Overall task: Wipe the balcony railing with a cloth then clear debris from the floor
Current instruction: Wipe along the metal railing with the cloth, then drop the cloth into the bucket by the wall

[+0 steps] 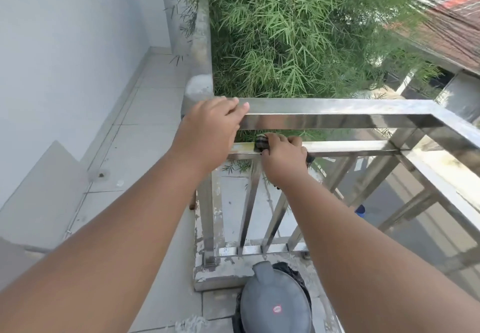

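1. Looking down from the head camera, you see the shiny metal top rail point(337, 113) of the balcony going across the middle.
2. The left hand point(213, 122) sits on the top rail, near its left end. Its fingers bend over the top and the thumb is on the near side, so it holds the rail.
3. The right hand point(283, 158) is just under the top rail, on the lower rail point(363, 146). Its fingers curl round a dark cloth point(262, 142) and press it onto that bar.
4. The hand hides most of the cloth. One bit pokes out by the fingertips.
5. The cloth looks soft and light, and it squashes into any shape. I think it is best to bunch it in the whole hand. A loose pinch could let it slip between the bars and drop outside.
6. Both rails look hard, stiff and smooth, with square edges. They will not bend, so pushing hard is fine. The shiny metal may be slippery, so I would wrap the cloth round the bar, not just rub the top.
7. The tiled floor point(145, 150) lies far below the top rail, to its left. A small dark bit point(100, 175) lies on it. It looks tiny and light, easy to pick up or sweep.
8. A bin point(275, 304) with a grey lid stands below the top rail, by the feet of the bars. Green bamboo point(298, 33) grows beyond the top rail.
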